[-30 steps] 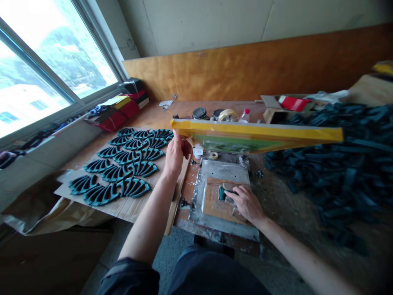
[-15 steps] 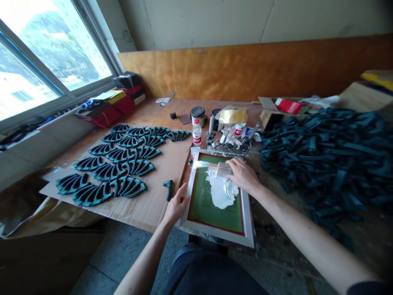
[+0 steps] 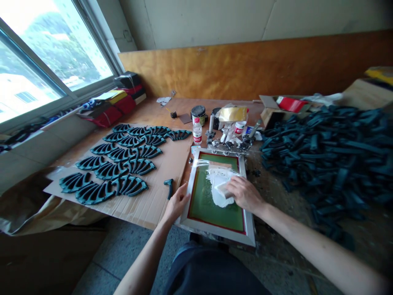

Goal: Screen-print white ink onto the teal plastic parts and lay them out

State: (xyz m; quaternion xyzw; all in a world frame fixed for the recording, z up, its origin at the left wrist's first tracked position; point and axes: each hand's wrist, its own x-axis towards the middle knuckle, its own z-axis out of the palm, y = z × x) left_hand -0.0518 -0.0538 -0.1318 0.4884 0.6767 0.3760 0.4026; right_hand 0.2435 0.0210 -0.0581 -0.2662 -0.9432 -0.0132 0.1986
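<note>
A screen printing frame (image 3: 250, 230) with green mesh (image 3: 204, 207) lies in front of me, hinged at its far end. White ink (image 3: 217, 180) is spread thickly over the middle of the mesh. My right hand (image 3: 245, 192) is closed on a pale squeegee (image 3: 225, 190), whose edge sits in the ink; part of it is hidden by the fingers. With thumb and fingers, my left hand (image 3: 177, 201) grips the left rim of the frame. A single dark green handle-shaped piece (image 3: 168, 187) lies on the cardboard just beyond that hand.
Rows of dark green plastic pieces (image 3: 123, 169) lie fanned out on cardboard (image 3: 166, 213) at left. A large heap of similar pieces (image 3: 325, 151) covers the right side. Behind the frame stand a clear bottle (image 3: 197, 133), a tin (image 3: 198, 114) and metal clamps (image 3: 229, 144).
My right hand has drawn the squeegee toward me through the ink, from the far part of the mesh to its middle. My left hand stays at the frame's left rim.
</note>
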